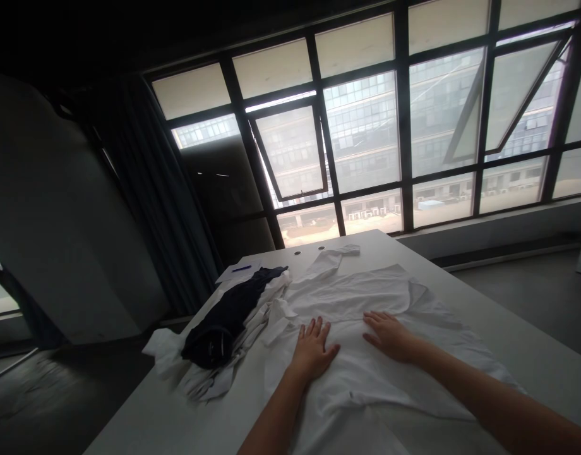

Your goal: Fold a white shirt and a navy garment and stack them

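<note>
A white shirt (366,297) lies spread out on the white table (532,354) in front of me. My left hand (313,349) rests flat on its middle, fingers stretched out and slightly apart. Beside it, a short gap to the right, my right hand (389,335) also presses flat on the cloth with fingers extended. Neither hand holds anything. One sleeve (333,256) of the shirt reaches toward the far edge of the table.
Left of the shirt lies a pile of white garments (215,373) with a dark navy garment (227,319) on top. A sheet of paper with a blue pen (242,268) sits at the far left corner. Large windows (366,126) fill the wall beyond; grey floor surrounds the table.
</note>
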### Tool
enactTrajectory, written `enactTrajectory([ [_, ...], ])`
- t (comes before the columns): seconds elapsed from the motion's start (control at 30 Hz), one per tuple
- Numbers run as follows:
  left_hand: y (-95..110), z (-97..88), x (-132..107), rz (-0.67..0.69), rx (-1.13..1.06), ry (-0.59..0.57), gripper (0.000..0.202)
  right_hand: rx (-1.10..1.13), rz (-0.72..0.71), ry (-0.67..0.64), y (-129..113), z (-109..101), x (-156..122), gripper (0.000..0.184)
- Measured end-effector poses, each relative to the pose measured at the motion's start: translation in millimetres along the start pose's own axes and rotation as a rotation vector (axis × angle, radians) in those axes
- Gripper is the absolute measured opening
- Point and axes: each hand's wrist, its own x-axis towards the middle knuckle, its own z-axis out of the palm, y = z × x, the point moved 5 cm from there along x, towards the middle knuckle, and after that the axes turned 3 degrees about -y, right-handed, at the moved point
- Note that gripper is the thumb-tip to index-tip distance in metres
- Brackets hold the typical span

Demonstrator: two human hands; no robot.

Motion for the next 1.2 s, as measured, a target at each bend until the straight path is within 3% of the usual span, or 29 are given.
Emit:
enactTrajectory([
  [0.2,-4.3,4.1,-12.2,0.007,-0.001,0.009,0.075,-0.111,0.175,0.116,91.7,-14.3,-28.6,0.059],
  [0.33,-2.2,5.8,-13.8,-0.010,-0.007,0.010,0.076,-0.253,0.513,0.109,159.5,-28.7,-60.5,0.056],
  [0.4,-1.3,5.8,-13.3,-0.015,-0.008,0.015,0.076,-0.302,0.654,0.132,172.3,-33.7,-71.3,0.052],
  [0.47,-0.7,5.2,-12.8,-0.019,-0.007,0.019,0.075,-0.347,0.639,0.207,159.9,-32.6,-73.2,0.053],
  [0.53,0.4,4.1,-12.6,-0.022,-0.009,0.021,0.075,-0.342,0.498,0.238,129.0,-19.6,-68.2,0.057],
  [0.6,2.6,2.6,-13.1,-0.018,-0.009,0.026,0.074,-0.261,0.396,0.177,97.4,1.6,-62.9,0.062],
  [0.7,2.1,-1.5,-18.4,-0.087,0.026,0.095,0.070,-0.158,0.394,0.121,71.4,21.7,-60.1,0.070],
  [0.83,-14.1,-3.4,-38.5,-0.276,0.091,0.123,0.074,-0.128,0.382,0.111,70.6,22.1,-60.5,0.070],
  [1.0,-39.7,-0.2,-65.2,-0.293,0.074,-0.012,0.094,-0.140,0.552,0.155,77.7,30.9,-74.1,0.087],
  [1.1,-48.4,-0.8,-66.8,-0.297,0.077,-0.021,0.098,-0.141,0.561,0.176,76.9,39.8,-75.8,0.093],
  [1.2,-50.3,-1.0,-53.7,-0.294,0.086,-0.008,0.096,-0.147,0.539,0.174,83.0,38.1,-63.4,0.091],
])
